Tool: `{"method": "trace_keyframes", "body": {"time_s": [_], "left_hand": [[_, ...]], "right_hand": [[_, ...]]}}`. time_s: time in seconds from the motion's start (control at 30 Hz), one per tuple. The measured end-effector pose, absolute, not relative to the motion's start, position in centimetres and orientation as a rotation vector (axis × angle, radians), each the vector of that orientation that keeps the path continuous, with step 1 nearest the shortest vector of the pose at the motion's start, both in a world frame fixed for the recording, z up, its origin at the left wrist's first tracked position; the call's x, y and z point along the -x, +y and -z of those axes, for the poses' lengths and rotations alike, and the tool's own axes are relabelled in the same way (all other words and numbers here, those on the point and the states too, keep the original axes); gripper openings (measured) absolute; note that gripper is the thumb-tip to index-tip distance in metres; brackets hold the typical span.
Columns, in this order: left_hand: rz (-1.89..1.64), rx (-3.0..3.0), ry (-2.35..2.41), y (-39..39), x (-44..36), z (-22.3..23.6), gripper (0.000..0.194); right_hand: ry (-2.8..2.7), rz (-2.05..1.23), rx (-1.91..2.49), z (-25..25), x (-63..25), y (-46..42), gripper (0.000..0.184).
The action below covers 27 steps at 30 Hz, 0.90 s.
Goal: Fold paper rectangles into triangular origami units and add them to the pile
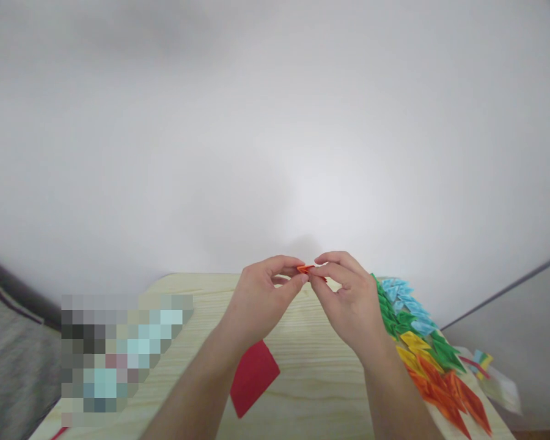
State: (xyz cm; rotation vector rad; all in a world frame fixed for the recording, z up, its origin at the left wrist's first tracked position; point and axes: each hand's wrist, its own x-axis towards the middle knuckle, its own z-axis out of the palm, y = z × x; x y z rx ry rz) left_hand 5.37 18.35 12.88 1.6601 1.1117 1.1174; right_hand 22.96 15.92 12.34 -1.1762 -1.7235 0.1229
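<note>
Between my fingertips is a small piece of folded orange paper [305,269], held up over the far edge of the table. My left hand [268,293] pinches its left end between thumb and fingers. From the other side my right hand [348,293] grips the right end, thumb and fingers closed on it. The fingertips cover most of the paper, so its full shape is hidden. Below my left wrist a red sheet of paper [255,379] lies flat on the table, partly covered by my forearm.
Folded paper pieces lie along the table's right side: light blue [407,304], green [445,352], yellow [415,343] and orange [470,400]. A blurred-out patch [137,348] covers the left side. A pale wall [275,134] stands behind the wooden table [311,391]. A clear plastic bag [502,388] sits beyond its right edge.
</note>
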Motion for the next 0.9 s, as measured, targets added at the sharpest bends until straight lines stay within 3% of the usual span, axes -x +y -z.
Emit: {"method": "trace_keyframes", "body": {"time_s": [0.9], "left_hand": [[-1.098,-1.459,1.060,16.7,-5.5,-12.0,0.030]], "right_hand": [[-1.750,-0.219,1.206,-12.2,-23.2,14.5,0.017]]}}
